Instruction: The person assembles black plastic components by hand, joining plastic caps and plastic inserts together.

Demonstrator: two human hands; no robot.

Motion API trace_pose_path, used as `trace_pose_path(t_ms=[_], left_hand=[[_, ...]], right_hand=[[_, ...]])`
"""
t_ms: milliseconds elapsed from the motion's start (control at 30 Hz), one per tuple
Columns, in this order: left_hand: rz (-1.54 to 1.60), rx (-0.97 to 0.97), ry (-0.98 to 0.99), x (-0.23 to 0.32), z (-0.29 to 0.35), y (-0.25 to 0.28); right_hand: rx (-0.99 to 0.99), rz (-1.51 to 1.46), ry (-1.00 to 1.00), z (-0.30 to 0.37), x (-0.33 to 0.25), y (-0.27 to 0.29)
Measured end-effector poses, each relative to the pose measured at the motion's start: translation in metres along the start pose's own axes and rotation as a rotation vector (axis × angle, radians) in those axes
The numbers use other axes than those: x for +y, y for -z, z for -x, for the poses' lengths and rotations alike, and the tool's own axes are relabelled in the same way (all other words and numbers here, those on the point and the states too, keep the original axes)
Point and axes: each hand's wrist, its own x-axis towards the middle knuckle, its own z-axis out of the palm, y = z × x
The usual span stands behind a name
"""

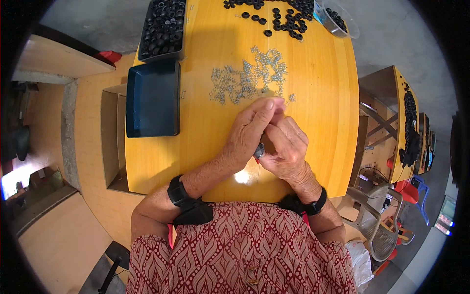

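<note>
Over the near middle of the yellow wooden table, both hands meet, their fingertips close together. My left hand (248, 131) is closed, thumb on top, and whatever lies between its fingers is hidden. My right hand (286, 149) is wrapped round a small dark tool (259, 151) whose end, with a touch of red, pokes out below the palm; its kind cannot be made out. Just beyond the fingers spreads a scatter of small silver metal pieces, like screws (247, 78). One little cluster of them (292, 97) lies right of the fingertips.
At the left edge stands a dark blue tray (154, 100), its bottom showing. Behind it a dark bin (163, 54) is full of round black parts. More black rings (289, 22) lie at the far edge, beside a clear round tub (350, 33). Chairs (382, 225) stand right.
</note>
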Motion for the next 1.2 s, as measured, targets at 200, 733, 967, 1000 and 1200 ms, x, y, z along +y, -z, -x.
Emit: trace_pose_path(t_ms=[200,733,967,1000,1200], left_hand=[[-0.027,-0.098,0.129,0.000,0.001,0.018],[-0.069,-0.117,0.108,0.006,-0.003,0.025],[-0.124,-0.026,0.146,0.008,-0.004,0.022],[-0.145,0.022,0.162,0.010,-0.005,0.020],[-0.119,0.053,-0.116,-0.009,-0.008,0.012]], right_hand=[[0.065,0.208,0.058,-0.001,0.019,0.016],[-0.083,0.231,-0.019,-0.016,0.016,0.027],[-0.178,0.249,0.121,-0.020,0.028,0.031],[-0.191,0.247,0.122,-0.020,0.028,0.030],[-0.152,0.119,0.217,-0.019,0.021,0.002]])
